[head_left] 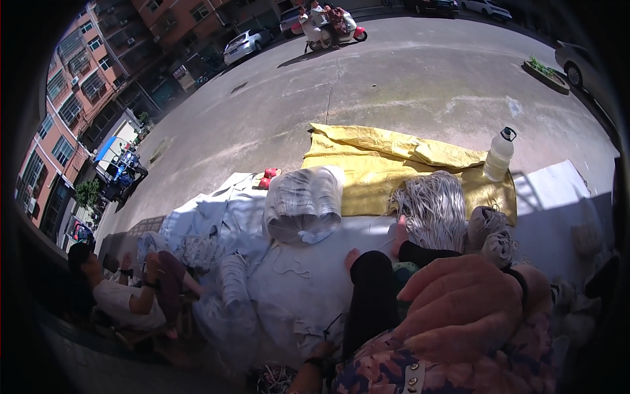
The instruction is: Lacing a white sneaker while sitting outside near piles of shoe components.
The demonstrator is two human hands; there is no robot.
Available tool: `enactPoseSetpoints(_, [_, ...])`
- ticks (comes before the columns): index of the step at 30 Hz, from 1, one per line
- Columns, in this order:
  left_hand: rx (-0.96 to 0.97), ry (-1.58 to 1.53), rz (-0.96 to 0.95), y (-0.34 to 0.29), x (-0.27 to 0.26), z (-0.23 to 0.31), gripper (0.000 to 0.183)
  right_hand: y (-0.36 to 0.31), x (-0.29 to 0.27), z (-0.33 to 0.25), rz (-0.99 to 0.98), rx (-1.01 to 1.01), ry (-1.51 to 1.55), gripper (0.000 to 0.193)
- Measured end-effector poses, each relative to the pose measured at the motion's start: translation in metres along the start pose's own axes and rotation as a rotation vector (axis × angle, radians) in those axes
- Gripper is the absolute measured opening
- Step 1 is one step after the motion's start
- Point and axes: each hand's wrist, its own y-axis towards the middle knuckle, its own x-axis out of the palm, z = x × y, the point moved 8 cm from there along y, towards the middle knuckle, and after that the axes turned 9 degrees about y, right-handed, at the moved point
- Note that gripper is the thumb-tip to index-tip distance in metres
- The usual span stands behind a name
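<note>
My right hand (453, 305) is large and close in front of my patterned top. Its fingers stretch out to the left and nothing shows in them. A dark band circles that wrist. Low in the picture, my left hand (323, 349) is in shadow beside my left leg, near a small pale piece and a thin dark line on the white sheet (289, 282). Its fingers are too dark to make out. Beyond my bare feet lie a bundle of pale cords (433, 207) and a large bundle of whitish strips (304, 205).
A yellow sheet (394, 154) lies ahead, with a clear bottle (499, 156) upright at its right. Wound balls of cord (497, 248) sit right of my feet. Red shoes (268, 177) are at the far edge. Another person (131, 302) sits at left. A scooter (335, 33) with riders is far off.
</note>
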Motion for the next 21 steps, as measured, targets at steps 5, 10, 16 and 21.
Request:
enactPoseSetpoints(5, [0.298,0.387,0.059,0.020,0.013,0.015,0.037,0.008,0.018,-0.011,-0.006,-0.105,0.223,0.018])
enactPoseSetpoints(10, [0.223,0.323,0.132,0.019,0.024,-0.005,0.043,0.019,0.032,-0.009,0.148,-0.254,0.063,0.030])
enactPoseSetpoints(16, [0.056,-0.080,0.163,0.016,0.005,-0.015,0.056,-0.008,0.026,0.002,-0.238,0.236,0.424,0.023])
enactPoseSetpoints(21, [-0.016,0.057,0.194,0.019,0.035,-0.027,0.057,0.022,0.026,-0.007,0.140,0.036,0.268,0.037])
